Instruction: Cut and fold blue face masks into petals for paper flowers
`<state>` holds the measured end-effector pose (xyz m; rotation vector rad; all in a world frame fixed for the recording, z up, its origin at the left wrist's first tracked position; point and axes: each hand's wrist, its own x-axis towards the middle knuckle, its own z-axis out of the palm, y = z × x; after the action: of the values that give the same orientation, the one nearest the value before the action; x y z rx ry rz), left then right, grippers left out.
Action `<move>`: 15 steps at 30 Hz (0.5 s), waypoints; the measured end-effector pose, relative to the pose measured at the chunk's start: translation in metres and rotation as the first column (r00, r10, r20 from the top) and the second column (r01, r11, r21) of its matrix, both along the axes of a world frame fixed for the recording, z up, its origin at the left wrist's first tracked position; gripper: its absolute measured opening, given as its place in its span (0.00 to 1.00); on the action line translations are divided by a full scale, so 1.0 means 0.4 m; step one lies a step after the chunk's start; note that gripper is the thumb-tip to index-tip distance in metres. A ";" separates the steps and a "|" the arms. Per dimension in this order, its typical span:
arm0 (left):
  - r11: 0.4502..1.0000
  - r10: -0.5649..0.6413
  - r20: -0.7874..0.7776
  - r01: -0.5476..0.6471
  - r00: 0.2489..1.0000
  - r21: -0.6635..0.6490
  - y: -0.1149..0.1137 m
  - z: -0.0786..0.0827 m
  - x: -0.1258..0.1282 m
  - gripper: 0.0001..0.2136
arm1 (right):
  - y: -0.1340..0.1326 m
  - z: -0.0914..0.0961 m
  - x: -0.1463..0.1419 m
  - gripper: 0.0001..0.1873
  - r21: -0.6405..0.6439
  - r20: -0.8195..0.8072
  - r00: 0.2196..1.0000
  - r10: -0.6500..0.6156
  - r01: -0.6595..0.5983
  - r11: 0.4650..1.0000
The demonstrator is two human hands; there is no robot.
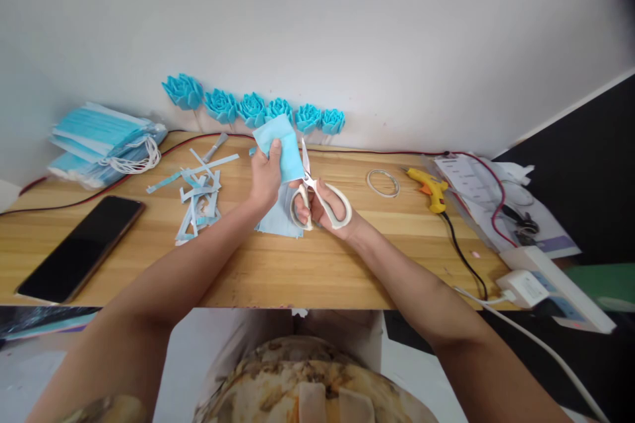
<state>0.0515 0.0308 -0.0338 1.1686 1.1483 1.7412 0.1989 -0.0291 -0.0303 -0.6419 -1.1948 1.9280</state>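
My left hand [266,175] pinches a folded piece of light blue mask fabric [288,145], thumb on top, and holds it above the table. In my right hand [330,208] is a pair of scissors [342,199] with white handles, my fingers through the loops. The blades are parted and point away from me, close by the right edge of the fabric; I cannot tell whether they touch it. Under my hands a second pale blue fabric piece [280,221] lies flat on the wooden table [317,271], partly hidden by them.
Cut strips [198,201] lie left of my hands. Farther left are stacked face masks [99,135] and a phone [82,248]. Several blue fabric flowers [252,110] line the wall. To the right are a tape ring [382,183], a yellow glue gun [430,188] and a power strip [560,291].
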 end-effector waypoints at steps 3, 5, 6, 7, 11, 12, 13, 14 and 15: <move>1.000 0.007 0.001 -0.007 1.000 -0.011 0.001 -0.001 -0.001 0.14 | -0.005 0.008 -0.004 0.31 -0.014 0.000 0.999 -0.034 0.034 0.999; 1.000 0.008 0.015 -0.008 1.000 -0.017 0.003 -0.001 -0.001 0.14 | -0.007 0.010 -0.007 0.31 -0.035 0.002 0.999 -0.052 0.052 0.998; 1.000 0.003 0.024 -0.003 1.000 -0.016 0.004 -0.001 -0.001 0.14 | -0.008 0.010 -0.008 0.31 -0.044 0.001 0.998 -0.062 0.062 0.997; 1.000 -0.003 0.034 0.003 0.999 -0.014 0.004 -0.001 0.000 0.14 | -0.008 0.009 -0.009 0.32 -0.049 -0.002 0.998 -0.069 0.069 0.996; 1.000 -0.013 0.051 0.013 0.999 -0.013 0.003 0.000 0.002 0.16 | -0.012 0.005 -0.013 0.31 -0.060 -0.026 0.995 -0.099 0.097 0.993; 1.000 -0.006 0.049 0.007 0.999 -0.016 0.002 0.001 0.002 0.15 | -0.014 0.004 -0.014 0.31 -0.064 -0.034 0.994 -0.105 0.102 0.993; 1.000 0.001 0.045 0.000 0.999 -0.019 0.001 0.002 0.002 0.14 | -0.015 0.003 -0.015 0.31 -0.069 -0.041 0.993 -0.111 0.108 0.992; 1.000 0.005 0.043 -0.004 0.999 -0.022 0.001 0.003 0.002 0.12 | -0.016 0.003 -0.015 0.31 -0.074 -0.047 0.992 -0.117 0.113 0.991; 1.000 0.007 0.045 -0.006 0.999 -0.022 0.000 0.005 0.002 0.11 | -0.017 0.003 -0.016 0.31 -0.080 -0.051 0.991 -0.124 0.119 0.990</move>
<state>0.0525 0.0307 -0.0320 1.1088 1.1424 1.7468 0.1924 -0.0358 -0.0291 -0.6810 -1.0278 1.8840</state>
